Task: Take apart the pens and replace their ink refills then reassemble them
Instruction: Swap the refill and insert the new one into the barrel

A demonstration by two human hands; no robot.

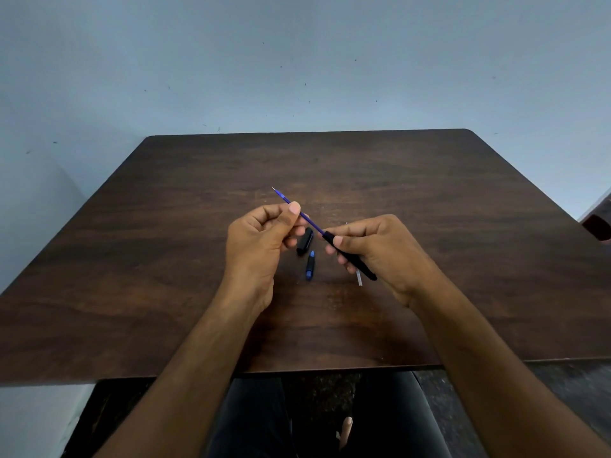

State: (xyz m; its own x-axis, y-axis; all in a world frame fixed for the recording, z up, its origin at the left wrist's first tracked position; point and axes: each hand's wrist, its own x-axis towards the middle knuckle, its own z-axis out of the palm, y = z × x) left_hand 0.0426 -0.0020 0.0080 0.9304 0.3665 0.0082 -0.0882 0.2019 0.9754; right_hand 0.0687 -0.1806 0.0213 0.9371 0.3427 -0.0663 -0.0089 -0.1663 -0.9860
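My left hand (261, 239) pinches a thin blue ink refill (312, 223) between thumb and fingers, its metal tip pointing up and to the far left. The refill's other end sits in the mouth of a black pen barrel (350, 257), which my right hand (377, 252) grips. Between my hands, on the dark wooden table (165, 259), lie a black pen cap (305, 241) and a short black and blue tip piece (309, 266). A thin clear refill (359, 279) lies under my right hand, mostly hidden.
The table stands against a pale blue wall. Its near edge runs just above my lap. A dark object (598, 223) pokes in at the right edge of the view.
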